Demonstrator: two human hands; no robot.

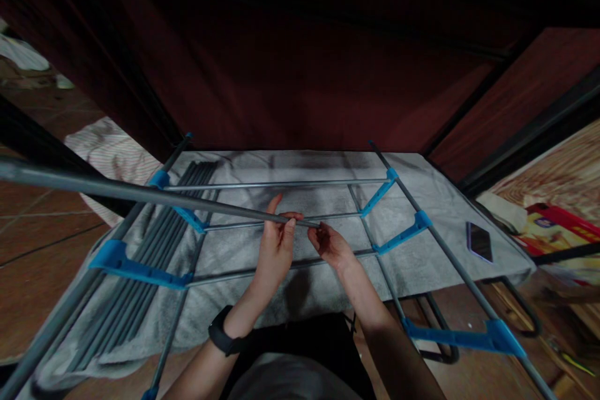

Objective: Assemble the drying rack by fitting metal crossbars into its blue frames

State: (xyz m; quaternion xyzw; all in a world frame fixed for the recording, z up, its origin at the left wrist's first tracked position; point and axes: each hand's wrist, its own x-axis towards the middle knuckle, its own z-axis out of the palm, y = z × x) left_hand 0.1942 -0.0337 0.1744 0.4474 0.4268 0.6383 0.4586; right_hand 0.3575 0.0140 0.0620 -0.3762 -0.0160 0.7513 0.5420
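Note:
A long grey tube [154,192] slants across from the left edge, its near end between my hands. My left hand [276,240], with a black band on the wrist, has its fingers closed round the tube and its thumb raised. My right hand [332,245] pinches the tube's tip with the fingertips. Below and around the hands stands a partly built rack of grey tubes joined by blue plastic brackets [135,269]. Another blue bracket [403,234] sits on the right side, and a crossbar [276,185] runs between the two sides behind my hands.
A grey cloth [323,165] covers the table under the rack. Several loose grey tubes [140,281] lie side by side at the left. A phone [479,241] rests near the right edge. Beyond stand a red-brown panel [300,87] and, right, a red and yellow package [557,225].

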